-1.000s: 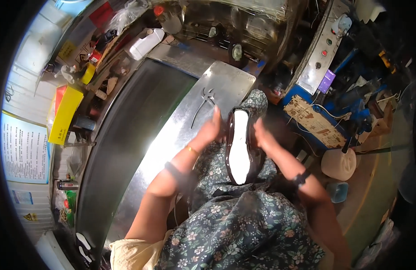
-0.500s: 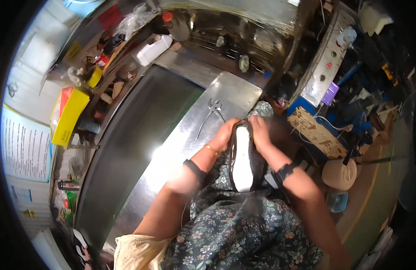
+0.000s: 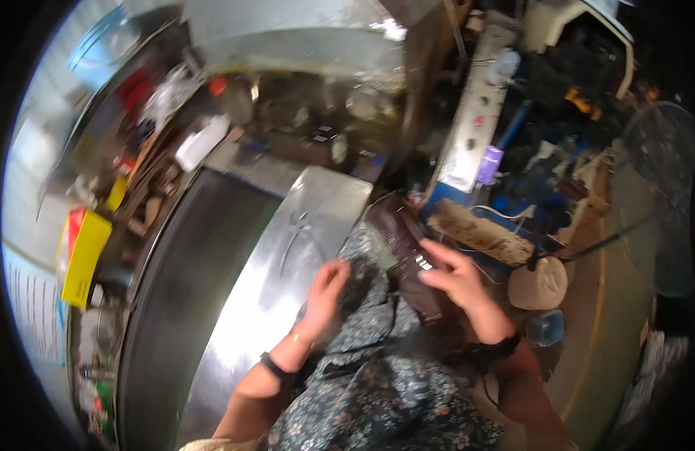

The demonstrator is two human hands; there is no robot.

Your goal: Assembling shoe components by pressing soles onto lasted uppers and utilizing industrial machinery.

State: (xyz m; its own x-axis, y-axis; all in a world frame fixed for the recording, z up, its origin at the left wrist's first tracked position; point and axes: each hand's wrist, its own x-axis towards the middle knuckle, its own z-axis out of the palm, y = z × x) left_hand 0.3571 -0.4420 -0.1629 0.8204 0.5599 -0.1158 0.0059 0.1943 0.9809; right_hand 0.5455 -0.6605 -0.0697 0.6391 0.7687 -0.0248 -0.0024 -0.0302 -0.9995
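Note:
A dark brown, glossy leather shoe (image 3: 391, 229) lies slanted across my lap, blurred by motion. My right hand (image 3: 468, 284) is over its right side, open, with thumb and fingers apart. Its fingertips reach the leather, though I cannot tell how firmly they touch. To the left of the shoe and apart from it, my left hand (image 3: 323, 297) is raised with curled fingers; what is inside them, if anything, is hidden. A pair of pliers (image 3: 301, 225) with long handles rests on the metal bench top (image 3: 329, 197), beyond my left hand.
Left of the metal top runs a dark belt (image 3: 204, 248). A cluttered shelf with a yellow box (image 3: 86, 259) and a white bottle (image 3: 202, 143) borders it. On the right stand a machine panel with buttons (image 3: 475, 113), a cream-coloured roll (image 3: 538, 283) and a blue container (image 3: 544, 328).
Both hands held the shoe with its white underside up; now its brown leather shows. My left hand has come away to the left, and my right hand's fingers have spread. The view has shifted.

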